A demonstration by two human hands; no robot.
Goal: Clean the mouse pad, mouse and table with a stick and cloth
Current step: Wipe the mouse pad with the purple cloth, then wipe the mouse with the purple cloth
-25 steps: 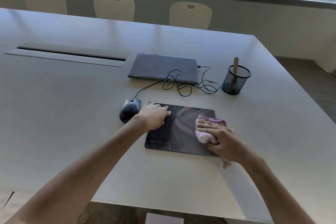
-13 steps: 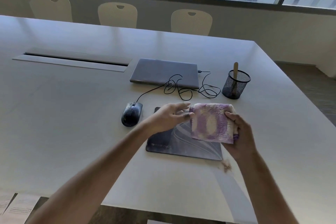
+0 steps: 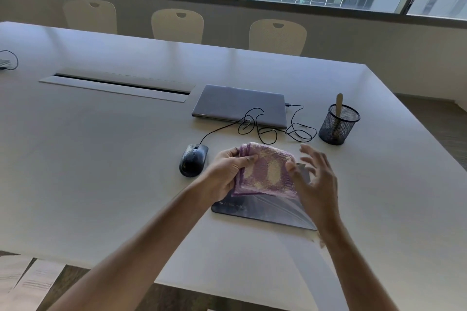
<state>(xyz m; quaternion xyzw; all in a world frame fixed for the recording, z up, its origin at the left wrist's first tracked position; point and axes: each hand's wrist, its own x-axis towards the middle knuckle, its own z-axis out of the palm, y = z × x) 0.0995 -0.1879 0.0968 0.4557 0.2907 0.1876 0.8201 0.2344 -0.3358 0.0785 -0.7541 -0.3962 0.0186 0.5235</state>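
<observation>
A folded purple and cream cloth [image 3: 267,171] is held up above the dark mouse pad [image 3: 262,212], which lies on the white table [image 3: 101,171]. My left hand [image 3: 227,171] grips the cloth's left edge, thumb on top. My right hand [image 3: 316,182] is at the cloth's right edge with its fingers spread, the thumb touching the cloth. A black wired mouse [image 3: 193,159] sits on the table left of the pad. A wooden stick [image 3: 338,106] stands in a black mesh cup [image 3: 338,125] to the back right.
A closed grey laptop [image 3: 240,105] lies behind the pad, with the mouse cable [image 3: 267,126] looped in front of it. A cable slot [image 3: 118,86] runs across the table at left. Three chairs line the far side. Crumbs lie near the pad's front right corner [image 3: 318,238].
The cloth was lifted off the pad and held between both hands. My left hand now grips it, and my right hand has opened its fingers at the right edge.
</observation>
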